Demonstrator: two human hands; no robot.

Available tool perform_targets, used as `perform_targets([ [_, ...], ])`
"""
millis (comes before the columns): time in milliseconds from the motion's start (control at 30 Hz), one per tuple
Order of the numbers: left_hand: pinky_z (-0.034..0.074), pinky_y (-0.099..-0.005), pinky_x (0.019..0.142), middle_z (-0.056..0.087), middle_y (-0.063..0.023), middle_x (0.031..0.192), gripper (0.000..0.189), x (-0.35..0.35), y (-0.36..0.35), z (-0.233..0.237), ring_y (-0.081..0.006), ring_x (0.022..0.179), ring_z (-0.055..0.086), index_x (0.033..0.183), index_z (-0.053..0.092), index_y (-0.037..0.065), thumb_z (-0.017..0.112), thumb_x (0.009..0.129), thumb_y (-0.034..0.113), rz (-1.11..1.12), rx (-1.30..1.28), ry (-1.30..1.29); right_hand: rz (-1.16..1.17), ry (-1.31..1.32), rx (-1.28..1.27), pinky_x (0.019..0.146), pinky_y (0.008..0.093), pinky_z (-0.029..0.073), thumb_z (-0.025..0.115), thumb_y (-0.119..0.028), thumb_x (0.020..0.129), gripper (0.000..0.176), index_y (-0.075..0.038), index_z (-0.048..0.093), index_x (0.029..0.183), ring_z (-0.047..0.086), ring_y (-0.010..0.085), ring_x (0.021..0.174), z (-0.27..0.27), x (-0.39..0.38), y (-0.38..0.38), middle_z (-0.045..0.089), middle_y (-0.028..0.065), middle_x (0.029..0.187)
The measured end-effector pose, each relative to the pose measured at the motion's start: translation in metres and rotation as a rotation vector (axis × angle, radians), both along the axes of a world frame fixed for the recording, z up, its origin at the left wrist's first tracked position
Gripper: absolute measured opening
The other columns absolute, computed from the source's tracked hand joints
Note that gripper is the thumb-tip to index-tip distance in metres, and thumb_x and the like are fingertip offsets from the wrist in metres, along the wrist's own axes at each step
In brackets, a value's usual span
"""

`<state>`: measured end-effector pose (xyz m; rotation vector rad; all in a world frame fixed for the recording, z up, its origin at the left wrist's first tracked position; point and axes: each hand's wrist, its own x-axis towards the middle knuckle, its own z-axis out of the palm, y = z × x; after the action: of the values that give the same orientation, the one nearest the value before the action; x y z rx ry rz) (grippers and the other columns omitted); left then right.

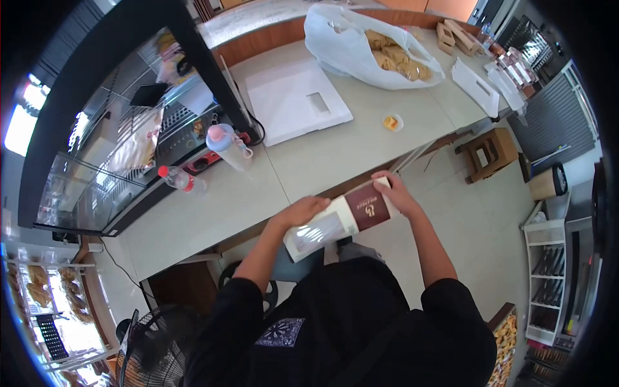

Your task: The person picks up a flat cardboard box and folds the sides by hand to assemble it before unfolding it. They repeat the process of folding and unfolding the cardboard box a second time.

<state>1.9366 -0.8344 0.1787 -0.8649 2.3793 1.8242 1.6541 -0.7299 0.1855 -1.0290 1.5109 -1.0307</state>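
Note:
A long white packet with a maroon band (342,219) is held in front of my body, just off the counter's near edge. My left hand (302,210) rests on its clear-windowed end, fingers curled over the top. My right hand (396,193) grips the maroon end from the far side. Both arms wear black sleeves. What is inside the packet cannot be made out.
On the pale counter (322,155) sit a white plastic bag of baked goods (371,48), a flat white sheet (296,100), a small yellow cup (391,122), two bottles (227,145) and a glass display case (122,129). A wooden stool (490,151) stands on the floor at right.

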Motion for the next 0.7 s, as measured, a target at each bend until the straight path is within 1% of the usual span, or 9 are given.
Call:
perform_targets([
  [67,0.044,-0.0345,0.086,0.064,-0.017,0.102,0.055,-0.025,-0.015,-0.008,-0.0246,0.096,0.059,0.112,0.059,-0.002,0.045,0.094,0.048,-0.013,0.06,-0.052,0.01,0.032,0.003,0.087,0.0276,0.042,0.062,-0.026,0.087,0.026,-0.008,0.059,0.106,0.053,0.0133,0.098,-0.012,-0.026,-0.013,0.059,0.0038,0.101],
  [167,0.044,-0.0344,0.087,0.064,-0.0164,0.102,0.055,-0.053,-0.024,-0.006,-0.0243,0.096,0.059,0.113,0.059,-0.002,0.055,0.088,0.047,-0.098,-0.027,-0.028,-0.011,0.004,0.042,0.088,0.0278,0.042,0.061,-0.028,0.088,0.026,-0.008,0.059,0.105,0.053,0.0141,0.099,-0.019,-0.056,-0.024,0.059,0.0048,0.102],
  [267,0.044,-0.0334,0.088,0.064,-0.0161,0.105,0.057,-0.077,-0.039,-0.017,-0.0239,0.098,0.059,0.116,0.058,-0.001,0.062,0.083,0.046,-0.106,0.075,-0.049,0.005,0.023,0.079,0.087,0.0277,0.043,0.06,-0.03,0.088,0.027,-0.009,0.059,0.105,0.054,0.0148,0.098,-0.027,-0.077,-0.037,0.059,0.0052,0.103],
  [367,0.041,-0.0361,0.093,0.058,-0.0181,0.113,0.065,-0.096,-0.053,-0.022,-0.0287,0.107,0.054,0.124,0.052,0.001,0.065,0.08,0.047,-0.104,0.082,-0.083,-0.014,-0.032,0.217,0.085,0.0291,0.045,0.061,-0.034,0.088,0.034,-0.007,0.057,0.109,0.056,0.0159,0.097,-0.031,-0.097,-0.047,0.06,0.0063,0.104],
  [467,0.035,-0.0398,0.1,0.051,-0.0185,0.121,0.075,-0.107,-0.049,-0.01,-0.0337,0.118,0.045,0.129,0.046,0.004,0.069,0.074,0.049,0.064,-0.618,0.047,-0.21,-0.081,0.414,0.082,0.0316,0.048,0.059,-0.039,0.087,0.044,-0.004,0.055,0.113,0.059,0.0178,0.096,-0.043,-0.113,-0.055,0.06,0.0085,0.107],
  [500,0.029,-0.0463,0.103,0.043,-0.0177,0.128,0.081,-0.11,-0.047,0.001,-0.0376,0.123,0.037,0.131,0.043,0.005,0.075,0.067,0.045,0.088,-0.686,0.15,-0.241,-0.113,0.416,0.081,0.0327,0.049,0.057,-0.044,0.088,0.051,-0.002,0.052,0.116,0.06,0.0192,0.096,-0.037,-0.116,-0.056,0.06,0.0108,0.109],
  [600,0.028,-0.0502,0.103,0.042,-0.0161,0.129,0.08,-0.115,-0.031,0.021,-0.0376,0.121,0.038,0.127,0.046,0.004,0.08,0.062,0.036,0.149,-0.897,0.158,-0.397,-0.304,0.455,0.079,0.0321,0.049,0.055,-0.045,0.089,0.052,-0.002,0.05,0.118,0.06,0.0193,0.096,-0.07,-0.136,-0.058,0.059,0.0117,0.111],
  [633,0.027,-0.0516,0.102,0.037,-0.0179,0.131,0.083,-0.113,-0.026,0.017,-0.0393,0.122,0.036,0.129,0.042,0.002,0.082,0.06,0.027,0.19,-0.955,0.159,-0.389,-0.384,0.428,0.079,0.0317,0.049,0.054,-0.045,0.09,0.052,-0.002,0.05,0.118,0.06,0.019,0.095,-0.076,-0.138,-0.058,0.059,0.0114,0.11],
  [700,0.027,-0.0507,0.103,0.034,-0.0199,0.134,0.087,-0.108,-0.012,0.0,-0.0394,0.125,0.034,0.133,0.036,0.002,0.081,0.062,0.025,0.567,-0.89,0.2,-0.373,-0.54,0.37,0.078,0.0309,0.049,0.053,-0.044,0.091,0.05,-0.002,0.048,0.118,0.06,0.0182,0.093,-0.075,-0.134,-0.056,0.059,0.0109,0.107],
])
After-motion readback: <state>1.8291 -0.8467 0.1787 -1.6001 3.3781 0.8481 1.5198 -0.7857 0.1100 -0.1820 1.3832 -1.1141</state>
